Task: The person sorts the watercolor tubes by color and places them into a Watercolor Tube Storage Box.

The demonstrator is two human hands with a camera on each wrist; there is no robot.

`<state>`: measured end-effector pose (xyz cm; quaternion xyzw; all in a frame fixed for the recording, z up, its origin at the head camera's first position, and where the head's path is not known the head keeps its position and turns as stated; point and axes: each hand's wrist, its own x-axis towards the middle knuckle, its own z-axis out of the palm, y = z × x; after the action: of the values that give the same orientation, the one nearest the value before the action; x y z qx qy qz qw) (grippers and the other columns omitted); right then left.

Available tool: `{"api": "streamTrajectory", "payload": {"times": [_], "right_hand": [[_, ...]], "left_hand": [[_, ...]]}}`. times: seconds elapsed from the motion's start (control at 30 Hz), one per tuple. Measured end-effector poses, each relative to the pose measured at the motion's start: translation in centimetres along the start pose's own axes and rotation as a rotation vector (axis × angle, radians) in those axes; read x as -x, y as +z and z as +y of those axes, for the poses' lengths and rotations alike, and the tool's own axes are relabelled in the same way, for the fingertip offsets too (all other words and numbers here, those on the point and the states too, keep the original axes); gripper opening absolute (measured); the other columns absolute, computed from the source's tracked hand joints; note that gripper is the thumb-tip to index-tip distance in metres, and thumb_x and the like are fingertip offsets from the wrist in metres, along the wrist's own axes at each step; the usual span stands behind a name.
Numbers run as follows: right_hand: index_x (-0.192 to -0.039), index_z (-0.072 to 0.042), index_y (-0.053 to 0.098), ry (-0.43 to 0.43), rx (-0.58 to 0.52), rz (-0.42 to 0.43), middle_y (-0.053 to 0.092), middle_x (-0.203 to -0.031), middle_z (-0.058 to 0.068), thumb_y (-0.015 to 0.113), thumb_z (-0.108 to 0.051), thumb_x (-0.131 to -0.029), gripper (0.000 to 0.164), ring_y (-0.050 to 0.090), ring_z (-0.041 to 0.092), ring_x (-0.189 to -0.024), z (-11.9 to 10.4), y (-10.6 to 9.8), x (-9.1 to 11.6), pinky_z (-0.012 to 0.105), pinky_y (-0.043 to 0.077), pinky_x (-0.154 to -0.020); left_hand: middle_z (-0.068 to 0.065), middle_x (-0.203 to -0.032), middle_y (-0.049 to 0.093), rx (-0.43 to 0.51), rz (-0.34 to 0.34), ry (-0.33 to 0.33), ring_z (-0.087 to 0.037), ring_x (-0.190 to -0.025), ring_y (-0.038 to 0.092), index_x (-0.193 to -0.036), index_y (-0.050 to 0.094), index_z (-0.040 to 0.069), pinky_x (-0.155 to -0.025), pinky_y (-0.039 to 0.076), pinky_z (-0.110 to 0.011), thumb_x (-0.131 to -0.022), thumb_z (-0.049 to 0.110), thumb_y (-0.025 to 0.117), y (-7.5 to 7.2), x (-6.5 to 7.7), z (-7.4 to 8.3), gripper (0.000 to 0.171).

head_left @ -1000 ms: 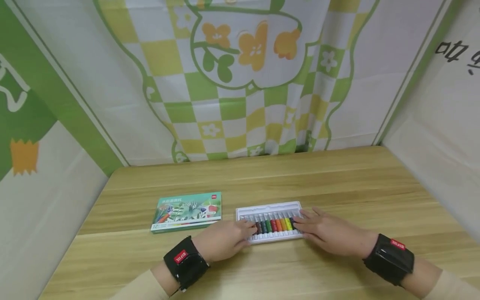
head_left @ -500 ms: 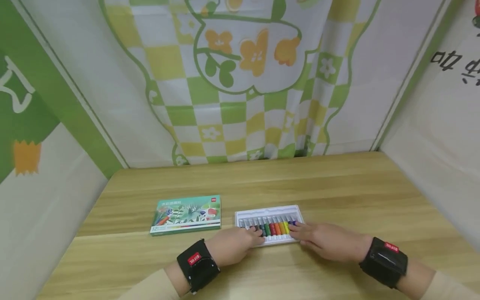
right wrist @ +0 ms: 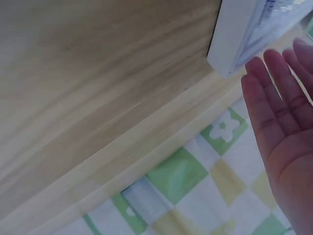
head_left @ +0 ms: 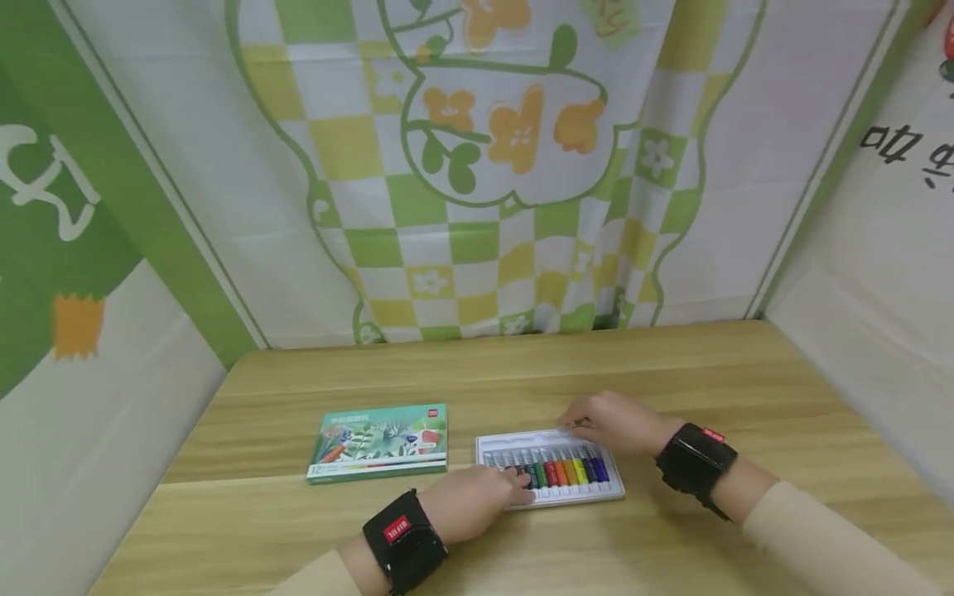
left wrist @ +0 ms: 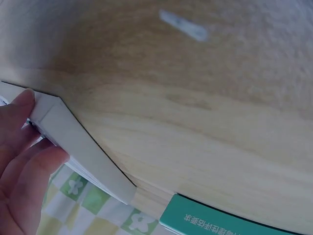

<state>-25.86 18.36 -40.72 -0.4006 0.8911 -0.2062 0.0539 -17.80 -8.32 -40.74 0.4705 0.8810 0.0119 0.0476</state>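
Note:
A white tray (head_left: 510, 441) lies on the table, holding a row of small paint tubes (head_left: 570, 473) in many colours. My left hand (head_left: 471, 502) holds the tray's near left corner, its fingers bent over the leftmost tubes and hiding part of them. In the left wrist view, the thumb (left wrist: 23, 98) lies on the tray's near rim and the other fingers bend over its side wall (left wrist: 80, 139). My right hand (head_left: 613, 422) is at the far right corner. Seen from the right wrist, its fingers (right wrist: 266, 107) reach out nearly straight beside the tray's corner (right wrist: 230, 44), without gripping it.
To the left of the tray lies a flat green paint box (head_left: 378, 443) with a plant print. The wooden table (head_left: 358, 368) ends at a checked curtain (head_left: 477, 240) at the back. White and green walls stand on both sides.
My right hand has left the tubes at the right end and moved to the tray's far right corner, uncovering blue tubes. My left hand has slid slightly right along the tray. The view has shifted.

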Motion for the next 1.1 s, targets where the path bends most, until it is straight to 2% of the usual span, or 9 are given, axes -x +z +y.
{"api": "streamTrajectory", "payload": {"times": [0.1, 0.17, 0.37, 0.63, 0.77, 0.83, 0.93, 1.0, 1.1], "right_hand": [[-0.111, -0.003, 0.079, -0.006, -0.003, -0.044, 0.075, -0.106, 0.007, 0.07, -0.003, -0.096, 0.018, 0.07, 0.02, -0.1, 0.2, 0.5, -1.5, 0.038, 0.059, -0.086], [-0.11, -0.002, 0.079, -0.006, -0.015, -0.062, 0.075, -0.104, 0.007, 0.07, 0.0, -0.095, 0.018, 0.07, 0.018, -0.097, 0.3, 0.5, -1.6, 0.036, 0.059, -0.084], [-0.105, -0.001, 0.079, 0.004, -0.045, -0.067, 0.075, -0.099, 0.006, 0.07, 0.004, -0.092, 0.017, 0.068, 0.012, -0.088, 0.8, 0.2, -1.2, 0.032, 0.059, -0.079], [-0.109, -0.005, 0.078, 0.167, -0.098, -0.102, 0.072, -0.094, -0.002, 0.074, 0.001, -0.09, 0.02, 0.062, 0.007, -0.08, 0.8, 0.4, 0.3, 0.027, 0.055, -0.072], [-0.122, -0.002, 0.073, 0.222, -0.137, -0.137, 0.063, -0.082, -0.008, 0.075, -0.001, -0.089, 0.032, 0.053, 0.005, -0.071, -0.2, 0.7, 1.6, 0.024, 0.049, -0.063], [-0.125, 0.0, 0.071, 0.24, -0.161, -0.161, 0.061, -0.081, -0.008, 0.075, -0.001, -0.089, 0.037, 0.052, 0.006, -0.07, -0.8, 0.8, 2.3, 0.023, 0.047, -0.062], [-0.126, 0.003, 0.07, 0.282, -0.193, -0.188, 0.06, -0.083, -0.006, 0.074, 0.0, -0.089, 0.038, 0.051, 0.008, -0.072, -1.4, 0.9, 2.9, 0.024, 0.044, -0.062], [-0.127, 0.005, 0.069, 0.307, -0.204, -0.185, 0.06, -0.085, -0.005, 0.073, -0.001, -0.09, 0.038, 0.051, 0.009, -0.072, -1.6, 0.9, 3.2, 0.024, 0.043, -0.061], [-0.129, 0.006, 0.067, 0.327, -0.211, -0.165, 0.061, -0.088, -0.003, 0.071, -0.004, -0.093, 0.038, 0.052, 0.011, -0.074, -1.7, 0.9, 3.2, 0.025, 0.043, -0.062]], "left_hand": [[-0.001, -0.134, 0.065, -0.031, -0.002, 0.011, -0.014, -0.122, 0.063, -0.129, 0.073, 0.021, -0.096, 0.053, -0.027, -0.099, 0.008, 0.062, 0.0, 0.1, -0.2, 0.035], [-0.002, -0.134, 0.065, -0.027, -0.001, 0.024, -0.014, -0.122, 0.063, -0.13, 0.072, 0.022, -0.097, 0.053, -0.027, -0.099, 0.007, 0.062, 0.1, -0.1, -0.1, 0.035], [-0.001, -0.133, 0.066, 0.13, 0.001, -0.019, -0.014, -0.122, 0.062, -0.126, 0.075, 0.018, -0.099, 0.05, -0.025, -0.093, -0.002, 0.068, 0.1, -1.1, -0.8, 0.039], [0.001, -0.115, 0.074, 0.294, 0.036, -0.07, -0.008, -0.108, 0.066, -0.108, 0.081, 0.011, -0.092, 0.051, -0.017, -0.083, -0.011, 0.071, 0.1, -2.4, -2.0, 0.035], [-0.003, -0.111, 0.074, 0.387, 0.13, -0.186, -0.014, -0.106, 0.067, -0.11, 0.079, 0.006, -0.091, 0.054, -0.027, -0.086, -0.006, 0.072, 0.2, -2.1, -2.8, 0.028], [-0.008, -0.113, 0.074, 0.448, 0.211, -0.29, -0.023, -0.107, 0.068, -0.11, 0.078, 0.003, -0.09, 0.056, -0.036, -0.086, -0.005, 0.071, 0.1, -1.6, -3.2, 0.026], [-0.013, -0.106, 0.073, 0.531, 0.312, -0.435, -0.028, -0.098, 0.068, -0.108, 0.076, 0.0, -0.083, 0.057, -0.042, -0.087, -0.001, 0.073, -0.2, -1.0, -3.7, 0.021], [-0.011, -0.094, 0.071, 0.576, 0.339, -0.496, -0.024, -0.085, 0.065, -0.103, 0.075, -0.001, -0.073, 0.056, -0.039, -0.085, 0.0, 0.075, -0.2, -0.8, -4.0, 0.018], [-0.002, -0.078, 0.063, 0.566, 0.31, -0.532, -0.016, -0.071, 0.057, -0.089, 0.073, 0.002, -0.062, 0.05, -0.031, -0.083, 0.005, 0.078, 0.0, -0.9, -3.9, 0.009]]}}
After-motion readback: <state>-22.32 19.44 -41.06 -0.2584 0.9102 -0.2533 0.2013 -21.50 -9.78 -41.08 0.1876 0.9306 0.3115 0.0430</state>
